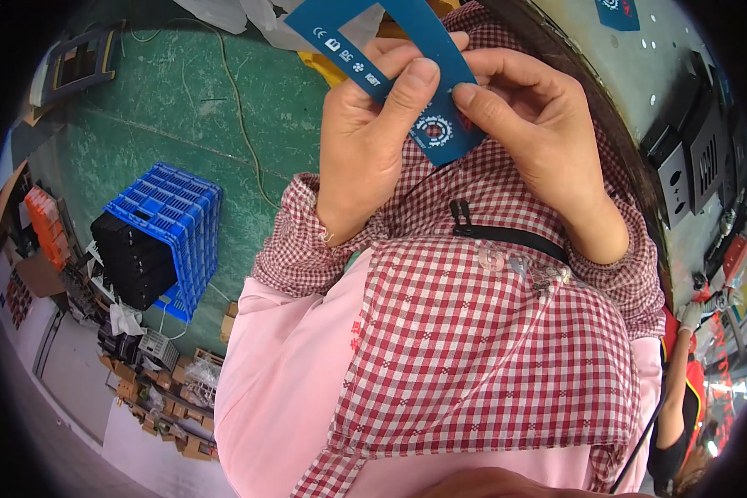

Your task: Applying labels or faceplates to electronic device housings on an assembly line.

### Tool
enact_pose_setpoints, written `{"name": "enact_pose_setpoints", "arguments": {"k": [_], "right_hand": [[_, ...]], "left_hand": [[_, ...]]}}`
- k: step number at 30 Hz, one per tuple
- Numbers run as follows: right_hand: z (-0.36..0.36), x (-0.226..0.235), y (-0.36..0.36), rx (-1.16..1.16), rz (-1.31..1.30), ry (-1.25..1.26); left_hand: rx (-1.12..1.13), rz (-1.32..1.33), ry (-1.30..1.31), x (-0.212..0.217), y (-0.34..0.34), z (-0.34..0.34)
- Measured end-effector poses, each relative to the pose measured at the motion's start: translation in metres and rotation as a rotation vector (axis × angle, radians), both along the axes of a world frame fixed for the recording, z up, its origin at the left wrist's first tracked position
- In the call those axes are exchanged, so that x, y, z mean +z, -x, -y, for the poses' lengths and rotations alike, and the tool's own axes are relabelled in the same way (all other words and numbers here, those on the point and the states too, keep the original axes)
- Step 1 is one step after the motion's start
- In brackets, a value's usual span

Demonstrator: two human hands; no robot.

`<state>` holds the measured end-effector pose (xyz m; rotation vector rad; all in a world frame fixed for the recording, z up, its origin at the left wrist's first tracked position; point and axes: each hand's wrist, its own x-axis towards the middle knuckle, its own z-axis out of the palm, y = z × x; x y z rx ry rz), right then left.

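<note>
the floor (pixel 141 141) was green and scuffed, with a thin pale cable (pixel 239 108) trailing across it. a blue slatted crate (pixel 187 216) stood there with black parts (pixel 133 257) stacked against it. cardboard boxes (pixel 174 407) cluttered the lower left, orange bins (pixel 46 224) sat at the far left, and a grey worktop (pixel 681 91) ran along the right.

Blue plastic crate (pixel 178 224) on green floor (pixel 183 124), black parts (pixel 133 257) stacked inside. Orange bins (pixel 43 220) far left. Cardboard bits (pixel 162 398) & pale cable (pixel 239 100) nearby. Grey workbench (pixel 681 91) at right w/ black boxes (pixel 693 162).
</note>
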<state>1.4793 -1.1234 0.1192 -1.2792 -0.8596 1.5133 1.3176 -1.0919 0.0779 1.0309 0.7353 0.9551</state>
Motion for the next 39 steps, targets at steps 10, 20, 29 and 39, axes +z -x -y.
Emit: {"name": "enact_pose_setpoints", "arguments": {"k": [10,20,29,39], "right_hand": [[-0.001,-0.010,-0.006,0.037,0.087,0.015],[-0.006,-0.010,-0.003,0.036,0.019,0.000],[-0.010,-0.008,-0.002,0.044,-0.188,0.243],[-0.010,-0.010,-0.004,0.113,-0.094,0.107]], "left_hand": [[0.076,-0.056,-0.014,0.005,-0.003,0.000],[0.171,0.008,-0.071,-0.001,-0.006,0.000],[0.231,-0.176,-0.265,-0.009,-0.002,0.006],[0.204,-0.193,-0.281,-0.002,-0.005,0.001]]}}
